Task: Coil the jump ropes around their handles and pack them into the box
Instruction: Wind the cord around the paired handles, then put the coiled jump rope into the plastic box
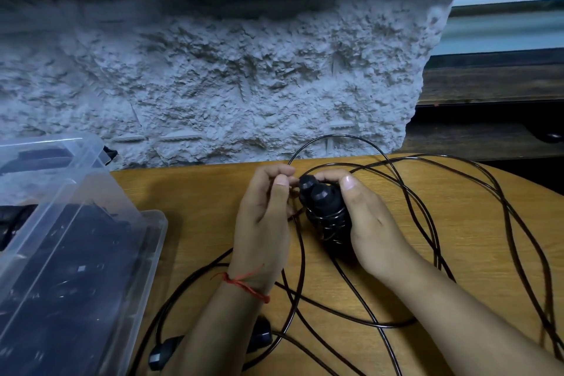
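From the head view, your right hand (369,223) has its fingers curled round the pair of black handles (320,201), held upright over the middle of the counter (198,207), with a few turns of rope (335,135) already wound on them. Your left hand (262,223) pinches the rope just beside the handle tops. Loose loops sprawl toward the right edge. The clear box (158,220) sits at the left edge. Another rope's handles (161,352) lie near the front edge.
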A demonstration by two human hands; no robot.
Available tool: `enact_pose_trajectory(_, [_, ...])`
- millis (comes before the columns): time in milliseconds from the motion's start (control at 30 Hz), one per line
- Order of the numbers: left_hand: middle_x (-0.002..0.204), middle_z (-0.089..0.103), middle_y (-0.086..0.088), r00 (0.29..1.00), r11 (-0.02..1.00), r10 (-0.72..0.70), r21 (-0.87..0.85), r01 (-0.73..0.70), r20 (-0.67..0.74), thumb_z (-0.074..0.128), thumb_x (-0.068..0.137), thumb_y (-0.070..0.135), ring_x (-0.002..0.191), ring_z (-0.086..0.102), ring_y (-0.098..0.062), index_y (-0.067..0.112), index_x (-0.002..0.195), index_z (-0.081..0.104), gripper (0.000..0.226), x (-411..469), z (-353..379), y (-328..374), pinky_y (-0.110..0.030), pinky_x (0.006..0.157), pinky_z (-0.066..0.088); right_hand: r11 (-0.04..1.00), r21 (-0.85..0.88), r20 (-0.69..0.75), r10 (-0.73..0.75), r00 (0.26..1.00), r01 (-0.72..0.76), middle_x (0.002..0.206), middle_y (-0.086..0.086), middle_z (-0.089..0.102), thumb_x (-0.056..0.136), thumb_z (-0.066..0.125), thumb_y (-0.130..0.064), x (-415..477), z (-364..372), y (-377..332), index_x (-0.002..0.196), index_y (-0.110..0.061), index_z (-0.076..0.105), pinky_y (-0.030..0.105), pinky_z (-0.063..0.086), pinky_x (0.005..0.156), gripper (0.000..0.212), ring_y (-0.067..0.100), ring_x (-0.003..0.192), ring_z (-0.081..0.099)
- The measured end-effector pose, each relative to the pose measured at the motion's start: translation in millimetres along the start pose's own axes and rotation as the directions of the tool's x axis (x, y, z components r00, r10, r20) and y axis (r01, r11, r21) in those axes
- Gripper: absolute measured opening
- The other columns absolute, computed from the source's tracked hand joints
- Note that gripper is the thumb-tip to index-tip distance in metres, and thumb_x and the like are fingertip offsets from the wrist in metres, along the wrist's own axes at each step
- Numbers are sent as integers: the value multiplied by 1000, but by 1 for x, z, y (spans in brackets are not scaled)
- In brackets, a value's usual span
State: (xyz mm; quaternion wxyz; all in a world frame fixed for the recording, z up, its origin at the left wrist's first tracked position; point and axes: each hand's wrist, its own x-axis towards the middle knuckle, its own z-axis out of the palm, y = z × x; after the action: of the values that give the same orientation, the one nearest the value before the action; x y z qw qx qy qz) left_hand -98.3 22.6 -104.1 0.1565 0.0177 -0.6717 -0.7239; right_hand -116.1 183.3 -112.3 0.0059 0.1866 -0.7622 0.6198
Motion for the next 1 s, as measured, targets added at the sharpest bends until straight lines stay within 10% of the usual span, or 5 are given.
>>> enact_pose_trajectory(233, [105, 74, 2, 996, 985, -42, 172, 29, 75, 45, 113, 27, 100, 69, -20, 21, 109, 69, 25, -1, -1, 23, -48, 88, 58, 961, 211, -39, 191, 981, -178, 122, -10, 77, 106, 23, -59, 11, 3, -30, 124, -34, 73, 38, 48, 108, 59, 6, 119, 69])
enact_pose_trajectory(400, [112, 73, 22, 990, 982, -102, 167, 85, 100, 45, 113, 33, 103, 67, 8, 27, 121, 66, 23, -1, -1, 52, -15, 80, 53, 942, 247, -57, 248, 967, -227, 112, -14, 79, 109, 25, -59, 17, 12, -55, 109, -43, 78, 30, 52, 100, 56, 0, 110, 71])
enact_pose_trajectory(500, [115, 73, 23, 981, 981, -157, 136, 141, 115, 46, 111, 44, 106, 67, 9, 34, 128, 64, 27, -2, -6, 64, -25, 92, 57, 936, 295, -129, 237, 963, -191, 98, -19, 80, 113, 25, -53, 20, 15, -73, 106, -34, 77, 13, 53, 80, 55, -6, 94, 72])
enact_pose_trajectory(667, [126, 76, 4, 934, 931, -333, -113, 348, 133, 61, 90, 74, 119, 72, -24, 44, 119, 73, 44, -14, -12, 86, -61, 98, 58, 880, 434, -214, 308, 927, -192, 109, 2, 81, 101, 37, -76, 25, 29, -102, 106, -36, 83, 51, 52, 108, 61, 22, 112, 75])
enact_pose_trajectory(1000, [116, 79, -11, 944, 946, -265, -139, 294, 195, 61, 95, 59, 104, 77, -38, 41, 110, 74, 26, -62, -44, 162, -66, 83, 60, 915, 359, -130, 242, 961, -182, 108, 7, 81, 93, 35, -85, -4, 50, -191, 113, -21, 81, 53, 53, 108, 81, 26, 109, 75])
